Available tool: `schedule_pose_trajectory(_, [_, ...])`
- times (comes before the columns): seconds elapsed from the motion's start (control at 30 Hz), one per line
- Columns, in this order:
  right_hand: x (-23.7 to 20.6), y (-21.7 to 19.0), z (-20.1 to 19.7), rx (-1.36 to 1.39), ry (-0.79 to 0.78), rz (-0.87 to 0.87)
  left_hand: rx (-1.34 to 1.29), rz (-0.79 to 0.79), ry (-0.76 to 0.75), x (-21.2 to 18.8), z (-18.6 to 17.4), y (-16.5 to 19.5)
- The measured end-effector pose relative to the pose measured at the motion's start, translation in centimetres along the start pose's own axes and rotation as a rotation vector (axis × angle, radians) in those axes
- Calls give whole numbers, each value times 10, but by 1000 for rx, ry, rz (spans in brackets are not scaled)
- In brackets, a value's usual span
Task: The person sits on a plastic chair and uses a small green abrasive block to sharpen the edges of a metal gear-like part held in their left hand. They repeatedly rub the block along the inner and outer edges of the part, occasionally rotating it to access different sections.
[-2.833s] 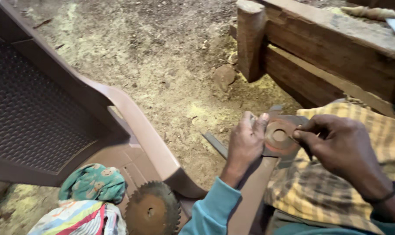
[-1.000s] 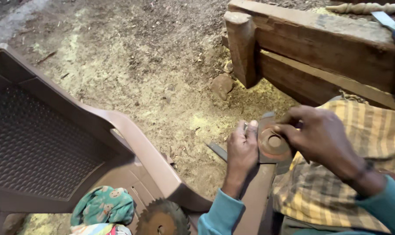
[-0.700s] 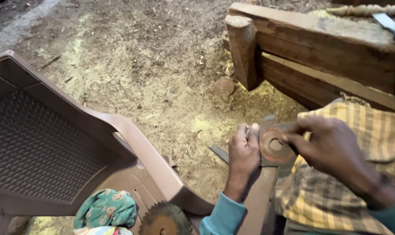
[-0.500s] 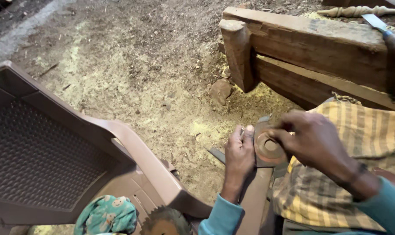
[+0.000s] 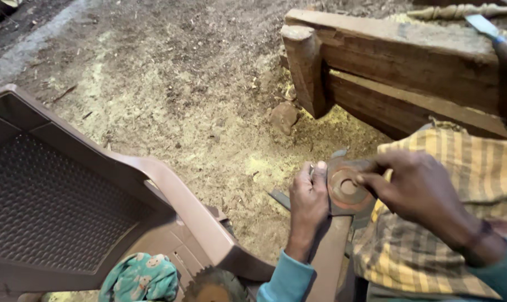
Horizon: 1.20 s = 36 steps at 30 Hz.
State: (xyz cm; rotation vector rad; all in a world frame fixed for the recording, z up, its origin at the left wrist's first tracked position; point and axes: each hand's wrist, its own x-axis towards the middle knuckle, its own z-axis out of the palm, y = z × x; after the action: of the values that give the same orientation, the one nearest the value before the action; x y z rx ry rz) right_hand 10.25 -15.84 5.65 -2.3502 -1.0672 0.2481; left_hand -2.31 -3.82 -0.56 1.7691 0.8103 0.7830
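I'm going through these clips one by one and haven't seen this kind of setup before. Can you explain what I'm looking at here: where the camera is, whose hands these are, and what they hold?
There is no machine. The camera sits on a person's head and looks down at their own two bare hands. The left hand steadies a rusty round metal disc with a hole in its middle, resting on a brown chair arm. The right hand touches the disc from the other side; what it pinches is hidden. A checked yellow cloth covers the lap. A brown plastic chair stands on the left, with a toothed saw blade and patterned cloth at the bottom edge. The ground is sawdust, with a heavy wooden bench beyond.
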Motion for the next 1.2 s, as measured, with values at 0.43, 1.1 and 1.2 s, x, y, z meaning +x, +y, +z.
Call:
schedule_pose_trajectory(0.43, [0, -13, -7, 73, 61, -84, 5, 3, 5, -2, 1, 0])
schedule_pose_trajectory(1.1, [-1, -6, -5, 37, 58, -78, 14, 20, 2, 1, 3, -8])
schedule_pose_trajectory(1.2, [0, -7, -4, 28, 91, -149, -46, 23, -11, 1, 3, -7])
